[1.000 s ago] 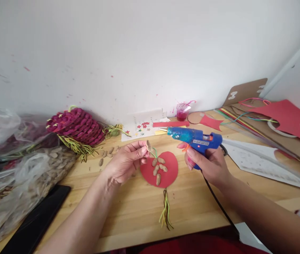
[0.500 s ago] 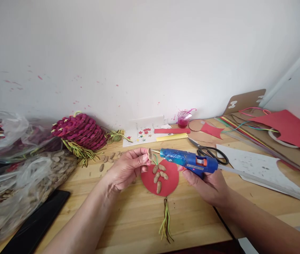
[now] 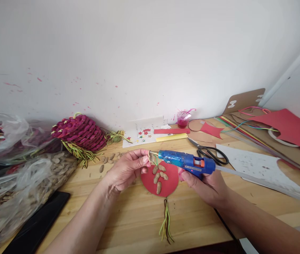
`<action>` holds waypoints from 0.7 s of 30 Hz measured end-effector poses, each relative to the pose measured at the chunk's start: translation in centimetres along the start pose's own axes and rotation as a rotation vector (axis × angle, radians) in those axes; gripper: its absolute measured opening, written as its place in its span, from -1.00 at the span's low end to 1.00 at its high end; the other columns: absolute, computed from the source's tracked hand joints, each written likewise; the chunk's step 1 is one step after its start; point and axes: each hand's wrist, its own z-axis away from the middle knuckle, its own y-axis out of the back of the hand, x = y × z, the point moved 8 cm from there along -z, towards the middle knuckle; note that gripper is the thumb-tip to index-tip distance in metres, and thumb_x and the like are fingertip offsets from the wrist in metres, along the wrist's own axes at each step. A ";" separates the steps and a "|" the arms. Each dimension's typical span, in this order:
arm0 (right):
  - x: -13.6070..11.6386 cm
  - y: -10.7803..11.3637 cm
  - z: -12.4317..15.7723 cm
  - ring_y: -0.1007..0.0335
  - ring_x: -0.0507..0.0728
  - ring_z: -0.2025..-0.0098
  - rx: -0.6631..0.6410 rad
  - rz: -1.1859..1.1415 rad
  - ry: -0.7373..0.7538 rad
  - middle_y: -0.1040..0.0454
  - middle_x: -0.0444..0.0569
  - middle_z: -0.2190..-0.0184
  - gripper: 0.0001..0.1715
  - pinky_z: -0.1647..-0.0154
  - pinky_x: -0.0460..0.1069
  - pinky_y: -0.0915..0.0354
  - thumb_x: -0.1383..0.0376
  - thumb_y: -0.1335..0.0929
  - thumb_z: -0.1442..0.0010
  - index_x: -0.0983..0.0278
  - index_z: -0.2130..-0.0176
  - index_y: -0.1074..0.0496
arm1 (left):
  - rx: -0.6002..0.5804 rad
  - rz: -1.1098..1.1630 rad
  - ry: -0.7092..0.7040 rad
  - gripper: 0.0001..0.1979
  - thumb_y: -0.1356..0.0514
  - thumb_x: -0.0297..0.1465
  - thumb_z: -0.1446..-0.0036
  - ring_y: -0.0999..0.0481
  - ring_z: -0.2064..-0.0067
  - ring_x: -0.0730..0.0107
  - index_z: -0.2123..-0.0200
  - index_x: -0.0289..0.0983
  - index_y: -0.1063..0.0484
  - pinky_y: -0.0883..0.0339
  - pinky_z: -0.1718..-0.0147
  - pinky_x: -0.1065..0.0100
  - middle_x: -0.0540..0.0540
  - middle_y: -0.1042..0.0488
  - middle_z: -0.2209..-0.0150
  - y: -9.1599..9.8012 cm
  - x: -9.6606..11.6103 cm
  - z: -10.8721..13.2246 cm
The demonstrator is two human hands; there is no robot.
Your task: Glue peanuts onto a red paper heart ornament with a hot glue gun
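Observation:
Between thumb and fingers, my left hand (image 3: 128, 167) pinches a peanut (image 3: 151, 157) above the table. My right hand (image 3: 208, 185) grips a blue hot glue gun (image 3: 187, 162), whose metal nozzle points left and meets the peanut; whether glue is coming out is too small to tell. Below both hands lies a red paper disc (image 3: 147, 181) with several peanuts (image 3: 159, 187) on its face. A green and brown yarn tassel (image 3: 166, 222) hangs from the disc's near edge, flat on the wood.
Plastic bags of peanuts (image 3: 57, 173) and a magenta peanut craft (image 3: 83, 132) stand left. Loose peanuts (image 3: 110, 157) lie nearby. Black scissors (image 3: 210, 153), a cup of pink liquid (image 3: 183, 120) and card sheets (image 3: 261, 169) sit right and behind. A power cord (image 3: 224, 220) trails from the glue gun.
The glue gun has shifted slightly left and down, bringing its nozzle over the peanut in my left hand. The peanut looks slightly turned. The disc has not moved.

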 end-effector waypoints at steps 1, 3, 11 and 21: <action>0.0 0.0 0.0 -0.39 0.10 0.46 0.005 -0.002 -0.002 -0.50 -0.07 0.50 -0.77 0.43 -0.02 -0.38 0.18 -0.43 -0.33 0.22 0.34 -0.57 | 0.001 0.000 -0.001 -0.62 -0.65 -0.32 0.19 -0.44 0.46 0.53 0.38 -0.37 -0.60 -0.34 0.49 0.53 -0.08 -0.53 0.48 0.0 0.0 0.0; 0.1 0.0 0.0 -0.39 0.10 0.47 0.012 -0.005 -0.003 -0.50 -0.07 0.51 -0.76 0.43 -0.02 -0.38 0.16 -0.44 -0.33 0.22 0.35 -0.57 | 0.005 0.001 -0.003 -0.62 -0.65 -0.32 0.19 -0.44 0.46 0.53 0.38 -0.37 -0.60 -0.34 0.49 0.53 -0.07 -0.53 0.48 0.0 0.0 0.0; 0.0 0.0 0.0 -0.34 0.08 0.49 0.007 -0.002 0.009 -0.49 -0.07 0.51 -0.74 0.49 -0.03 -0.31 0.17 -0.42 -0.35 0.23 0.36 -0.56 | 0.021 0.001 -0.002 -0.59 -0.66 -0.32 0.22 -0.44 0.47 0.52 0.38 -0.37 -0.59 -0.34 0.49 0.52 -0.08 -0.53 0.50 0.1 -0.1 -0.2; -0.4 -0.1 -0.2 -0.27 0.04 0.53 -0.020 -0.004 0.041 -0.41 -0.12 0.53 -0.77 0.53 -0.05 -0.24 0.24 -0.38 -0.38 0.22 0.34 -0.51 | -0.003 -0.003 -0.011 -0.62 -0.64 -0.32 0.15 -0.43 0.47 0.53 0.41 -0.37 -0.57 -0.33 0.49 0.52 -0.08 -0.51 0.49 0.1 0.0 -0.1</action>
